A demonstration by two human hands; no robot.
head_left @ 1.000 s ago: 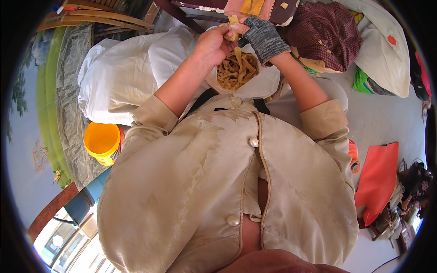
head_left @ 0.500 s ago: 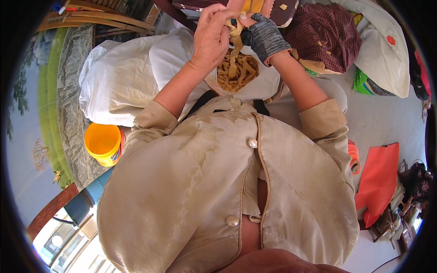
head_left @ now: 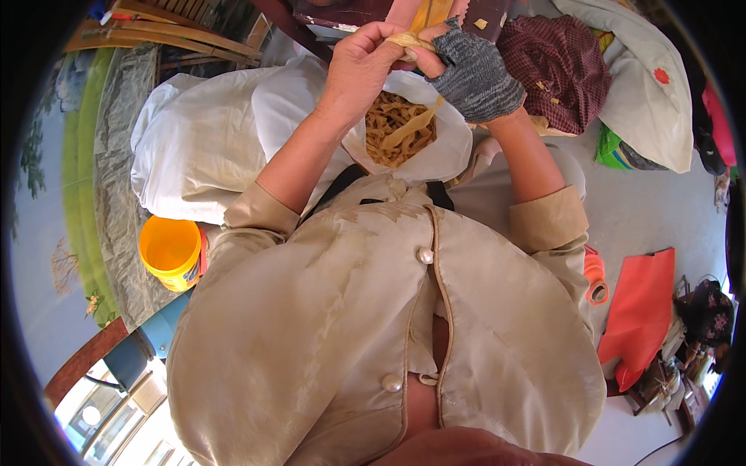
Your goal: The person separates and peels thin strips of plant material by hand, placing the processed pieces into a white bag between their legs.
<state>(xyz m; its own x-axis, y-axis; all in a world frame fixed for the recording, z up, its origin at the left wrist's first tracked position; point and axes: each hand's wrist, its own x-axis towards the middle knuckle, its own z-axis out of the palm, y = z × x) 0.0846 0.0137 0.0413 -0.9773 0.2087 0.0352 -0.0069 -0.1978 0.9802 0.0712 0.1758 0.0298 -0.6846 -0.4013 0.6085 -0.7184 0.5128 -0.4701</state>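
Both my hands are raised at the top of the view, closed on a thin tan strip (head_left: 406,41) stretched between their fingertips. My bare left hand (head_left: 359,74) pinches one part of it between thumb and fingers. My right hand (head_left: 475,74), in a grey fingerless knit glove, pinches it close beside the left. A tan length runs from under the right hand down into a white bag (head_left: 454,144). Many curled tan strips (head_left: 392,116) fill that bag, which stands open just below my hands. What the strip is made of, I cannot tell.
A dark maroon table (head_left: 365,11) with pink and yellow bands stands beyond my hands. A large white sack (head_left: 202,144) lies left, with a yellow bucket (head_left: 169,250) below it. At right are a checked maroon cloth (head_left: 556,66), a pale sack (head_left: 653,93) and an orange-red sheet (head_left: 641,311).
My right hand has turned, showing more of the glove's back, and come slightly nearer. The strip that hung between my hands now slants down from under the right one.
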